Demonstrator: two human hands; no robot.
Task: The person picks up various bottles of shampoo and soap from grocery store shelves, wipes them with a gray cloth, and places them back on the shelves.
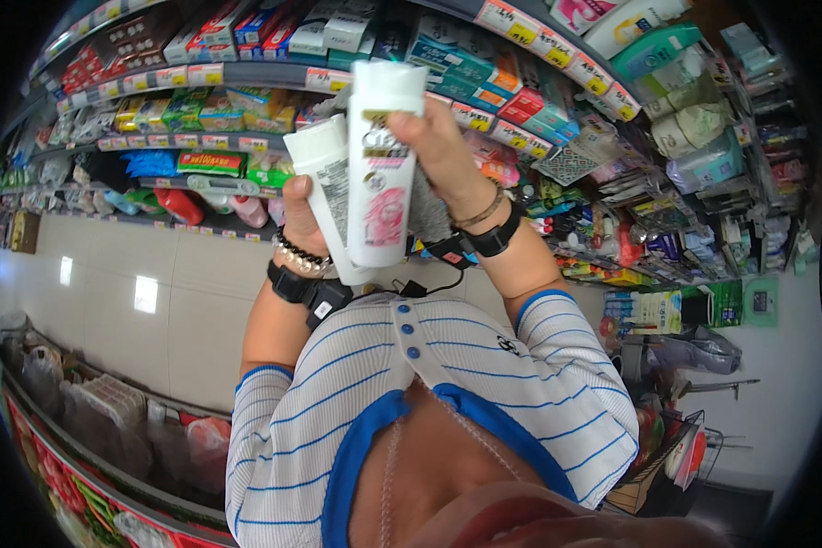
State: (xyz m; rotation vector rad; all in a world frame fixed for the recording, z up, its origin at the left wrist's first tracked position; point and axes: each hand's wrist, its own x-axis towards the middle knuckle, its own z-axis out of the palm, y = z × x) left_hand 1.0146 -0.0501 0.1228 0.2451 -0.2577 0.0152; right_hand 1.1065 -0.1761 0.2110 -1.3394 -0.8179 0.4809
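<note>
My right hand (445,154) grips a white Clear shampoo bottle (375,229) with a pink picture on its front. Its thumb presses near the bottle's shoulder, and the white cap points away from me. A second white bottle (325,188) is in my left hand (303,219), tilted, with small print towards me. The first bottle overlaps its right side. Behind both bottles, a grey cloth (426,205) shows by my right hand; whether the hand grips it is hidden. Most of my fingers are out of sight behind the bottles.
Shelves of boxed toothpaste (452,55) stand just beyond my hands. Shampoo bottles (657,51) and packaged goods fill the racks at right. Tiled floor (198,294) lies at left, with a white basket (109,397) near a lower-left counter. A black cable (445,284) hangs between my wrists.
</note>
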